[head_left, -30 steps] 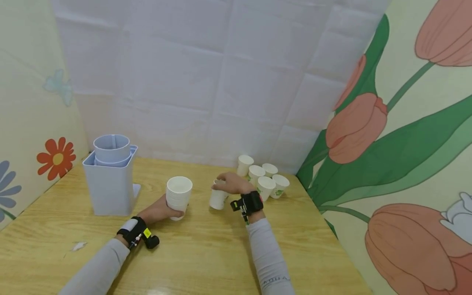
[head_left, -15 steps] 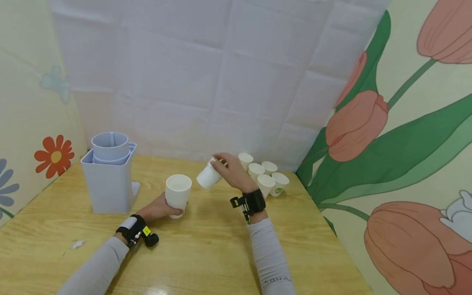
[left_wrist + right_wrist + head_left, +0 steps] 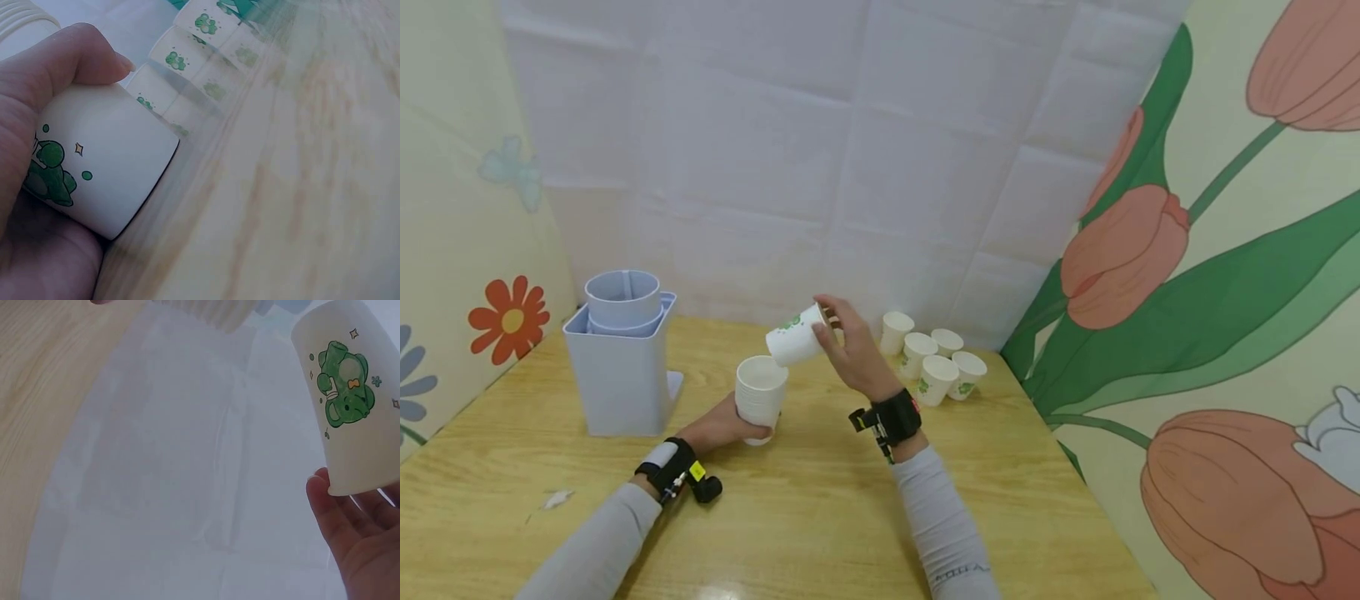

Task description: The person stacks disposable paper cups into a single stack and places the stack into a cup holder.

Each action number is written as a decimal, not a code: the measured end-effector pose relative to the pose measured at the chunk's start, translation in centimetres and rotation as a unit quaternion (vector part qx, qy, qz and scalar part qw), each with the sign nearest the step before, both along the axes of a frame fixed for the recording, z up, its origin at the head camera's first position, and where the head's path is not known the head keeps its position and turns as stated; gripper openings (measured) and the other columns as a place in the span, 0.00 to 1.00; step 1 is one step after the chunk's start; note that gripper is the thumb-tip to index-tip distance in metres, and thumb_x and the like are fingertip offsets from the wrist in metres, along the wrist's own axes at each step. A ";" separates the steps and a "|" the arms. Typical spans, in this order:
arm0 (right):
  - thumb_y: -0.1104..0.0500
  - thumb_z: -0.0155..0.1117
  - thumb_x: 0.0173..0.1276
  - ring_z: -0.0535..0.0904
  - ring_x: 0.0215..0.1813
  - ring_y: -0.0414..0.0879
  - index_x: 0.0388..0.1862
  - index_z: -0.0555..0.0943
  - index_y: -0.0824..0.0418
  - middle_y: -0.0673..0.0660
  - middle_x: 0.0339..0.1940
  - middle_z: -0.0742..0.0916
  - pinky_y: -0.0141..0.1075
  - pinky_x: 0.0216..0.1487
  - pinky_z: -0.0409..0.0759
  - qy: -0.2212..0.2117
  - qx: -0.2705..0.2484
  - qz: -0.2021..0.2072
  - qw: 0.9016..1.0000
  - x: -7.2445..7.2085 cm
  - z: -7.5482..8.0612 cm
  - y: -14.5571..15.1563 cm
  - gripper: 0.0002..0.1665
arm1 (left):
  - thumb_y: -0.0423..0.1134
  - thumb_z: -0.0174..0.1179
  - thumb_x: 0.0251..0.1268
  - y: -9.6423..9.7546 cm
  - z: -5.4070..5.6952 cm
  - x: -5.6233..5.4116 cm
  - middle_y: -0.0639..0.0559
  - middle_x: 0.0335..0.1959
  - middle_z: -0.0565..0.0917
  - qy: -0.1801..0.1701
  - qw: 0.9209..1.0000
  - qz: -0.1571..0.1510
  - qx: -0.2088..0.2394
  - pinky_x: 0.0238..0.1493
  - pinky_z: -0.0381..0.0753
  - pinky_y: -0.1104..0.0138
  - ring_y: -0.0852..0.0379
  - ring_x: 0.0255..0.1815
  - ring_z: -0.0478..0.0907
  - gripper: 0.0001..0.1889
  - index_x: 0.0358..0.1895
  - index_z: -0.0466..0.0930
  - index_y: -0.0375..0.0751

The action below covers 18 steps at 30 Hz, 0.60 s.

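My left hand [image 3: 730, 422] grips a nested stack of white paper cups [image 3: 761, 392], upright at the table's middle. In the left wrist view the lowest cup [image 3: 106, 156] shows a green cartoon animal, with the thumb across it. Tilted in the air just above and right of the stack's mouth is a single paper cup [image 3: 797, 335]. My right hand [image 3: 852, 354] holds that cup by its rim end, so its base points left toward the stack. The right wrist view shows the fingertips at the rim of this cup [image 3: 350, 400].
Several upright paper cups [image 3: 937, 379] stand grouped at the back right. A pale blue square container [image 3: 625, 383] with round pieces in its top [image 3: 622, 300] stands at the left. A small white scrap [image 3: 557, 499] lies on the wooden table [image 3: 805, 533]. White cloth [image 3: 737, 183] hangs behind.
My right hand has lifted the single cup from low over the table, tipped it sideways and carried it left to the stack's mouth. The left hand and its stack have stayed nearly still.
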State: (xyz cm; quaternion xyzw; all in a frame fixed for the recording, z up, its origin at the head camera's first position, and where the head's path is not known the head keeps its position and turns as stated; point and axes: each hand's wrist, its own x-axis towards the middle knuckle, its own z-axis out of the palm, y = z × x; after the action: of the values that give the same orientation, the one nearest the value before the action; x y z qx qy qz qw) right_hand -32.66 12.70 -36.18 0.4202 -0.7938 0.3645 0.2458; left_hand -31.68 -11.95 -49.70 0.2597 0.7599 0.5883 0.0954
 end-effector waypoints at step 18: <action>0.54 0.59 0.78 0.69 0.74 0.55 0.74 0.69 0.63 0.61 0.72 0.75 0.47 0.73 0.69 0.004 0.141 -0.001 0.990 1.7 -1.9 -4.4 0.29 | 0.34 0.71 0.57 -0.1 -0.3 -0.2 0.37 0.60 0.75 0.017 1.000 -0.001 -0.005 0.64 0.69 0.53 0.46 0.59 0.73 0.40 0.69 0.58 0.30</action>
State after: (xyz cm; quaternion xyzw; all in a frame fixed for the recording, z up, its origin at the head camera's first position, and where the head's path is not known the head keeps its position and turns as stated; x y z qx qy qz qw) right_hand -30.95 8.28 -38.07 0.4515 -0.8365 0.2471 0.1880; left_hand -31.90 -12.05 -49.99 0.2698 0.7644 0.5795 0.0842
